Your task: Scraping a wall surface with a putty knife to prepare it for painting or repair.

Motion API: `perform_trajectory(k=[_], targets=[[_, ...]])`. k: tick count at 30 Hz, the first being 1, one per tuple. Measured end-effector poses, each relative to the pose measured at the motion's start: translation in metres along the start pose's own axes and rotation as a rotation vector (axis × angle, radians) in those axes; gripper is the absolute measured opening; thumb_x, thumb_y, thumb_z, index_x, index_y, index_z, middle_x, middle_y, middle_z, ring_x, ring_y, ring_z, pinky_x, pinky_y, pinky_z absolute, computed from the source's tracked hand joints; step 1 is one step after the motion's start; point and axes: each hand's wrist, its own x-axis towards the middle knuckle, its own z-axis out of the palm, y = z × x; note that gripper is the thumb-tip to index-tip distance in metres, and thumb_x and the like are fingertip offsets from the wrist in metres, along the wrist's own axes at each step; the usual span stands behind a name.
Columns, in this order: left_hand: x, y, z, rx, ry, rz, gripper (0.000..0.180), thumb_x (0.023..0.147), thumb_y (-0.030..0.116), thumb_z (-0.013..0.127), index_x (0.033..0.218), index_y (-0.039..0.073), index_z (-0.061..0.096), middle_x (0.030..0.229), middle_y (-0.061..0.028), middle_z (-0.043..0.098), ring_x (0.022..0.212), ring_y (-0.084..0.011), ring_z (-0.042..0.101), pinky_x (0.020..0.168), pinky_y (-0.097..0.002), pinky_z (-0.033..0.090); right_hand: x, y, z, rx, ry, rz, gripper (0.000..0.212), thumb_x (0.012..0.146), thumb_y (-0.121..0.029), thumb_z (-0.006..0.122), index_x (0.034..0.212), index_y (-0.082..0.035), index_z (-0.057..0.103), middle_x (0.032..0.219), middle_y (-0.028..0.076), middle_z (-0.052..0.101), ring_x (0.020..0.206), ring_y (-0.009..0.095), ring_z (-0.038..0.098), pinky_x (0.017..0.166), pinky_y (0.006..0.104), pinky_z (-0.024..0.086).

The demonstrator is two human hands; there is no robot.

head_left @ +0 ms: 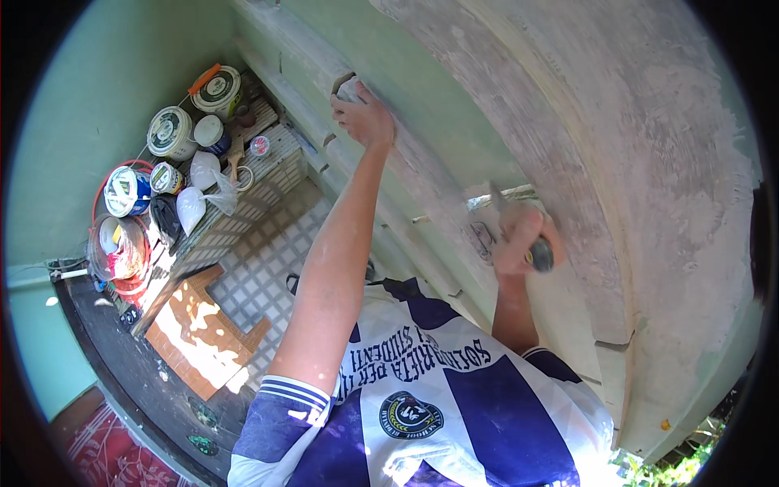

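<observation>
My left hand (pixel 363 116) is stretched out and closed on a small grey sanding pad (pixel 349 88), pressed against a moulded ledge of the pale green wall (pixel 422 105). Closer in, my right hand (pixel 523 237) grips a putty knife (pixel 537 253) by its dark handle. Its metal blade (pixel 507 196) lies flat against the wall, just below the curved band of grey plaster (pixel 584 122). Both forearms come up from my blue and white striped shirt.
Far below on the tiled floor (pixel 268 268) stand several paint buckets (pixel 172 131), white bags (pixel 191 207) and a red-rimmed tub (pixel 122 252). An orange-brown board (pixel 199 325) lies on the floor. A dark ledge (pixel 122 365) runs along the lower left.
</observation>
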Motion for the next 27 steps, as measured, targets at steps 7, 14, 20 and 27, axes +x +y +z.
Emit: perform_trajectory(k=[7,14,20,27], targets=[[-0.001,0.001,0.0,0.008,-0.009,-0.012,0.066,0.096,0.047,0.044,0.139,0.001,0.025,0.132,-0.0276,0.039,0.119,-0.0431,0.043,0.095,-0.051,0.039,0.004,-0.005,0.011,0.297,-0.05,0.145,0.032,0.088,-0.005,0.054,0.059,-0.004,0.04,0.048,0.005,0.048,0.04,0.016,0.045,0.041,0.0286,0.038],[0.003,0.001,0.002,-0.019,0.006,0.006,0.067,0.095,0.048,0.044,0.139,0.001,0.025,0.13,-0.0275,0.04,0.118,-0.0431,0.044,0.095,-0.0513,0.039,0.0,-0.001,0.015,0.014,-0.085,0.063,0.033,0.09,-0.007,0.052,0.06,-0.003,0.039,0.049,0.007,0.049,0.04,0.016,0.046,0.04,0.0279,0.038],[0.003,0.0,0.002,-0.009,-0.001,0.015,0.067,0.095,0.049,0.044,0.139,0.001,0.025,0.13,-0.0273,0.04,0.118,-0.0433,0.044,0.094,-0.0514,0.04,-0.013,0.007,0.011,0.27,-0.047,0.166,0.028,0.089,-0.003,0.052,0.062,-0.004,0.042,0.051,0.007,0.05,0.042,0.017,0.047,0.042,0.0273,0.038],[0.003,0.0,0.002,-0.015,-0.005,-0.013,0.068,0.095,0.049,0.044,0.14,0.0,0.025,0.131,-0.0277,0.04,0.119,-0.0431,0.044,0.095,-0.051,0.039,0.0,-0.004,0.012,-0.034,-0.16,0.121,0.028,0.092,-0.003,0.046,0.065,-0.004,0.039,0.05,0.008,0.049,0.044,0.017,0.049,0.045,0.0266,0.042]])
